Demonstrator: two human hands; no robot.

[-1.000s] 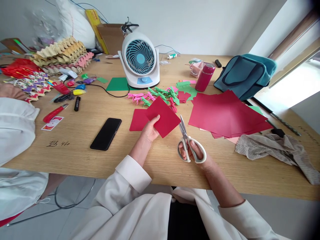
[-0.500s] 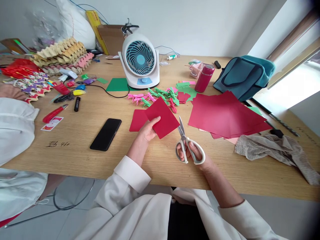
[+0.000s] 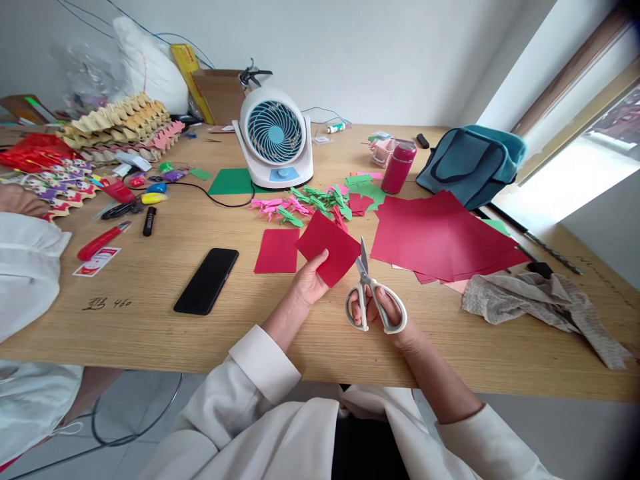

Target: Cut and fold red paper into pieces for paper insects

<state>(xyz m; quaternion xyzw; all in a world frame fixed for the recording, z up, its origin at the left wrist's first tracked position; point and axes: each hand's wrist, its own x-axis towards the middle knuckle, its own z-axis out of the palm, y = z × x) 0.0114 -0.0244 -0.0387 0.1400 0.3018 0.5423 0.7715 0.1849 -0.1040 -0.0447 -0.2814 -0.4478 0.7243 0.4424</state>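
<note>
Pinched in my left hand (image 3: 311,279) is a red square of paper (image 3: 331,245), tilted above the table with its thumb on top. My right hand (image 3: 383,310) grips a pair of white-handled scissors (image 3: 376,293), fingers through the loops and blades parted. The blades are at the right corner of the held paper; whether they touch it I cannot tell. Another red paper piece (image 3: 277,251) lies flat to the left of it. Beyond the paper is a heap of pink, green and red paper cutouts (image 3: 315,203). Large red sheets (image 3: 440,237) lie right of the scissors.
A black phone (image 3: 207,281) lies left of my arm. Behind the cutouts stand a white fan (image 3: 277,137) and a red flask (image 3: 399,168). A teal bag (image 3: 473,167) and a crumpled cloth (image 3: 530,300) are at the right. Another person's sleeve (image 3: 30,267) rests at the left edge.
The held red paper has turned and shifted slightly right, uncovering more of the red piece on the table. The scissors stay parted at its corner. The whole view has shifted slightly.
</note>
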